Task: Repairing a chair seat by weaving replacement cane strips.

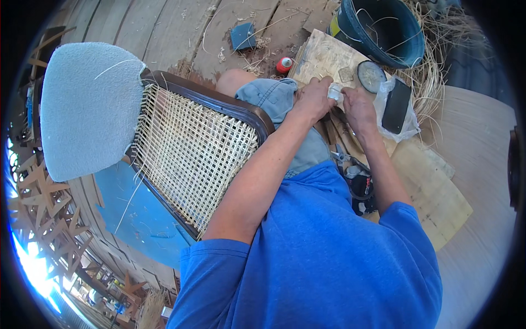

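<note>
My left hand (pixel 313 101) and my right hand (pixel 359 109) come together over a wooden board (pixel 323 50). Between their fingertips is a small whitish, translucent piece (pixel 335 92), perhaps plastic; its exact kind is unclear. The fingers of both hands are closed on it. A round shallow dish (pixel 371 77) stands just beyond my right hand. Beside that hand, a dark flat phone-like object (pixel 395 107) lies on a clear plastic bag (pixel 412 127). To my left leans a chair with a woven cane panel (pixel 189 151) in a dark frame and a pale blue padded seat (pixel 90 104).
A dark bucket (pixel 350 24) stands at the far right, with loose cane strands (pixel 430 82) around it. Pliers (pixel 341 156) lie near my lap. A red-capped container (pixel 284 65) and a blue block (pixel 242 37) are on the plank floor (pixel 181 33).
</note>
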`<state>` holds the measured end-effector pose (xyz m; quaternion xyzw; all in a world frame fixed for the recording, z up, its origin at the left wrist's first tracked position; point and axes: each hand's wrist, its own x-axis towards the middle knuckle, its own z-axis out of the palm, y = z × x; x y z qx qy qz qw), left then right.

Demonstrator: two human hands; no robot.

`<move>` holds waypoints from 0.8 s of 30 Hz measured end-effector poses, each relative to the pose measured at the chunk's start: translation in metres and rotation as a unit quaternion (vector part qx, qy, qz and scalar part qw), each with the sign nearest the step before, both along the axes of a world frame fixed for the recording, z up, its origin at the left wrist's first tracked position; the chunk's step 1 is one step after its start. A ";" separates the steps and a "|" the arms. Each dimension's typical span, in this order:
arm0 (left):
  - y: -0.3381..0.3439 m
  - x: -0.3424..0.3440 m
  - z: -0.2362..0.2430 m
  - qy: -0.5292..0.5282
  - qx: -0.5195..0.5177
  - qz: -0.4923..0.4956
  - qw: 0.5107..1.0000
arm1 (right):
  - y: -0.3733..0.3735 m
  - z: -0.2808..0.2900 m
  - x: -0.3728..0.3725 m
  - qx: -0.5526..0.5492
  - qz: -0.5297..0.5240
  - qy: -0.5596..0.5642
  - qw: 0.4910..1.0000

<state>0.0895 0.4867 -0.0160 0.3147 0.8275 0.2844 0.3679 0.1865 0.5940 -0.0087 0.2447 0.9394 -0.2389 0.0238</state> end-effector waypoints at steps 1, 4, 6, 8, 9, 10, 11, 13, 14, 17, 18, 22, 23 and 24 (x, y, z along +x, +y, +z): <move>0.000 0.000 -0.002 0.009 0.007 0.002 1.000 | 0.000 -0.001 -0.002 0.004 0.014 -0.007 1.000; 0.000 0.002 -0.003 0.003 0.001 0.001 1.000 | -0.003 0.010 0.001 -0.031 0.025 -0.062 0.997; 0.003 0.003 -0.004 0.009 0.004 0.004 1.000 | 0.010 0.002 0.012 -0.025 0.027 -0.007 0.999; 0.003 0.003 -0.003 0.016 0.005 0.011 1.000 | 0.022 0.000 0.019 -0.022 0.032 0.049 0.998; 0.002 0.004 0.000 0.013 0.003 0.013 1.000 | 0.025 0.003 0.022 -0.128 -0.048 0.030 0.990; 0.002 0.004 0.003 0.010 0.001 0.016 1.000 | 0.026 0.007 0.025 -0.232 -0.128 0.009 0.964; 0.002 0.005 0.003 0.011 0.004 0.021 1.000 | 0.028 0.011 0.026 -0.344 -0.214 -0.017 0.914; 0.003 0.007 0.000 0.040 0.006 0.010 0.999 | 0.026 0.029 0.029 -0.406 -0.248 -0.015 0.879; 0.003 0.008 -0.001 0.041 0.007 0.018 0.999 | 0.025 0.035 0.030 -0.469 -0.287 -0.014 0.835; 0.001 0.011 -0.002 0.048 -0.001 0.009 0.999 | 0.025 0.030 0.037 -0.515 -0.312 0.027 0.798; -0.001 0.011 -0.004 0.053 0.007 0.033 0.998 | 0.023 0.032 0.037 -0.519 -0.300 0.022 0.801; 0.002 0.021 -0.005 -0.001 0.109 0.126 0.986 | 0.020 0.032 0.039 -0.572 -0.328 0.109 0.744; -0.007 0.017 0.022 0.032 0.139 0.097 0.985 | 0.025 0.031 0.044 -0.592 -0.312 0.128 0.732; -0.012 0.020 0.027 0.139 0.177 0.103 0.969 | 0.024 0.031 0.044 -0.615 -0.294 0.142 0.718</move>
